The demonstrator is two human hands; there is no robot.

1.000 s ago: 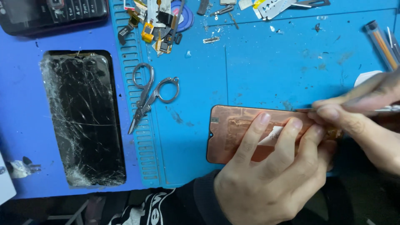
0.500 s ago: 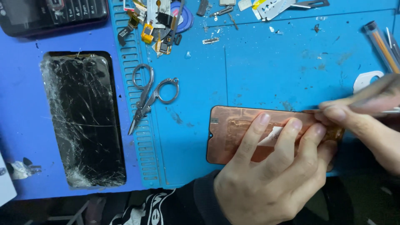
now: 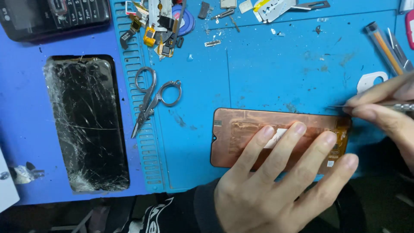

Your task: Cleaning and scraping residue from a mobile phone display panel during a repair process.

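Head view: we pin the copper-backed screen panel point(image 3: 254, 136) flat on the blue mat point(image 3: 276, 73).
Left hand point(image 3: 276, 190) presses open-fingered; right hand point(image 3: 384, 114) pinches a thin tool point(image 3: 345, 106) at the panel's far end. A slip could tear the orange ribbon cable point(image 3: 341, 136).

Copper-backed phone display panel point(image 3: 246, 129) lies flat, back side up, long axis left-right, w/ notch at left edge and white sticker mid-panel. Orange flex strip at right end. Thin metal tweezers point(image 3: 388, 105) lie approx. horizontal, tip near panel's upper right corner.
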